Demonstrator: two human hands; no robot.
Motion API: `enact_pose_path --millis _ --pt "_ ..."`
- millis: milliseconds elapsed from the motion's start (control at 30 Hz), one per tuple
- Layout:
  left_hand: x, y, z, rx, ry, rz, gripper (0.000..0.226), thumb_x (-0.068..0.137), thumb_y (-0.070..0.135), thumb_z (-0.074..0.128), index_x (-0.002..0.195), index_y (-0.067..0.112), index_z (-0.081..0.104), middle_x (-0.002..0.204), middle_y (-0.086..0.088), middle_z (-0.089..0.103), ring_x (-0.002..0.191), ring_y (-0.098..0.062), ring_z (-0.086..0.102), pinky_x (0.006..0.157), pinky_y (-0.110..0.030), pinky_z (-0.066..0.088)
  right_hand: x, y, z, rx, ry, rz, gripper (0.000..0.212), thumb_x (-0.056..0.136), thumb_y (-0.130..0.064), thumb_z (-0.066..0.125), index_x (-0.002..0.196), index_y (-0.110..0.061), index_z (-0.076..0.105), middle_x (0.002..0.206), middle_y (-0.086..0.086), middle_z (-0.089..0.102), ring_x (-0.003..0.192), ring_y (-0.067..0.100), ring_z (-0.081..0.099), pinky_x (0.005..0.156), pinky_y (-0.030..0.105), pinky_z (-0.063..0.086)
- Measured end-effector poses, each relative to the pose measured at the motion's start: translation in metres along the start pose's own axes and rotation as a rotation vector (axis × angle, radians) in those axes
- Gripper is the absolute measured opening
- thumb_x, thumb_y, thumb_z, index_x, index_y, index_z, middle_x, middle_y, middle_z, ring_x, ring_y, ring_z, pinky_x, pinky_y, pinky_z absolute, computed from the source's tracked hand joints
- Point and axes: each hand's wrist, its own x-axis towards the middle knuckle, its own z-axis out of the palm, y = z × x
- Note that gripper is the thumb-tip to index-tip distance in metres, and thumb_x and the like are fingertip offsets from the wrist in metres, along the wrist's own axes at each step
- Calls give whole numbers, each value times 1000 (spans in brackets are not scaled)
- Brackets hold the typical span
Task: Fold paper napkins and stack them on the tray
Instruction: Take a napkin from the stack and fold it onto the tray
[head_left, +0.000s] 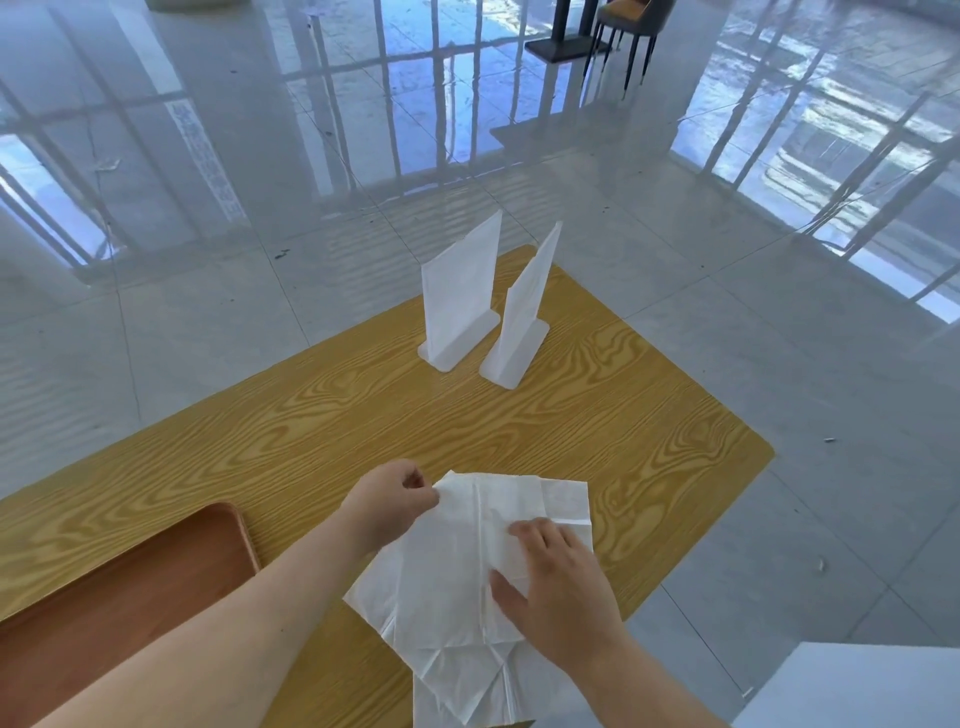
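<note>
A white paper napkin (447, 566) lies spread and creased on the wooden table (322, 431), near its front edge. My left hand (389, 501) pinches the napkin's far left corner between thumb and fingers. My right hand (556, 587) rests flat on the napkin's right half, fingers spread, pressing it down. More white napkin paper (467, 686) lies under it toward me. The brown tray (119, 597) sits at the front left, with nothing visible on it; my left forearm crosses over its corner.
Two white napkin holders stand upright at the table's far side, one on the left (457, 306) and one on the right (524, 317). A grey-white surface (857, 686) shows at the lower right. A chair (628, 31) stands far off on the glossy floor.
</note>
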Motion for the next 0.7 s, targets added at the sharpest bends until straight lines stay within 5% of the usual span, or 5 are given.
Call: enact_pose_path --millis 133,200,433,600,700 --pt "-43 30 -33 -727 -188 -165 16 76 25 72 83 14 61 79 -9 60 72 -25 59 68 -38 48 8 -19 -27 336 -23 316 58 82 -81 42 70 -26 55 66 -10 60 62 6 54 60 33 50" --pt "-62 40 -57 -905 -184 -198 19 81 23 70 93 8 68 91 -15 66 85 -32 65 76 -44 56 18 -36 -41 452 -190 389 78 77 -90 38 65 -16 60 65 -3 64 60 8 57 63 36 50" --pt "-124 42 -143 -1281 -7 -98 23 73 18 69 88 4 80 88 -17 76 73 -32 76 63 -43 63 49 -129 -69 1355 -602 519 101 57 -89 74 133 -24 60 141 3 62 137 26 54 113 49 45" --pt "-159 6 -202 -1442 94 -31 45 72 18 67 114 4 70 109 -19 71 101 -36 69 87 -48 58 71 -214 -88 1784 -482 238 62 88 -28 82 143 -12 60 140 18 67 129 38 63 103 50 52" --pt "-179 -18 -234 -1483 75 90 39 67 17 65 100 1 77 100 -17 75 89 -32 74 83 -43 60 81 -251 -105 1772 -434 120 59 89 -10 77 145 -6 55 141 25 63 130 44 60 97 50 58"
